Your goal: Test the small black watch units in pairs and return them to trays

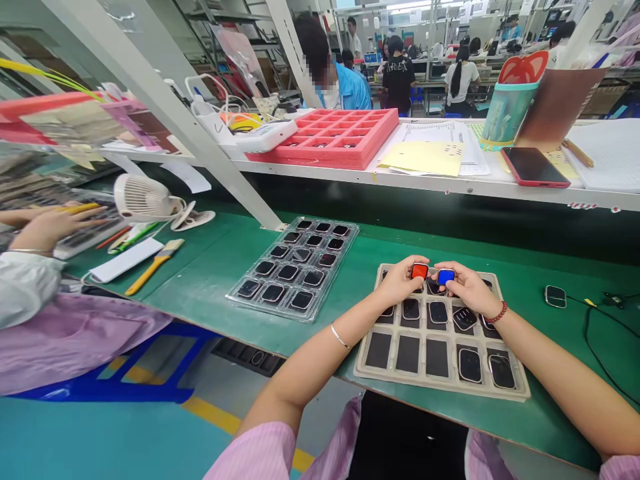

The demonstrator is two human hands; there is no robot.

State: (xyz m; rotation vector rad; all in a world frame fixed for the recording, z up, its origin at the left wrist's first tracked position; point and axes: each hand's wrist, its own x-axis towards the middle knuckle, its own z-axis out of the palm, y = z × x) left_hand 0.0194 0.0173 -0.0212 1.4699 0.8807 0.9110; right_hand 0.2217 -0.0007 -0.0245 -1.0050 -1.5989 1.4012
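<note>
Between the fingers of my left hand (399, 281) is a smartwatch with a red lit screen (419, 271). My right hand (470, 287) grips another smartwatch, its screen lit blue (445, 277). Both watches are held close together, faces up, above the far part of a beige tray (367, 377). Strapless watch bodies with dark screens sit in several of its pockets, one of them tilted (465, 319). Some near-left pockets hold no watch. Left of it lies a clear plastic tray (320, 310) filled with rows of dark-screened watch bodies.
At right, a watch body (555, 297) lies by a black cable (587, 340). A brush (155, 267), white fan (143, 198) and co-worker's hand (47, 230) are at left. Above the bench runs a shelf (425, 183) bearing a red foam tray (345, 157) and a phone (535, 167).
</note>
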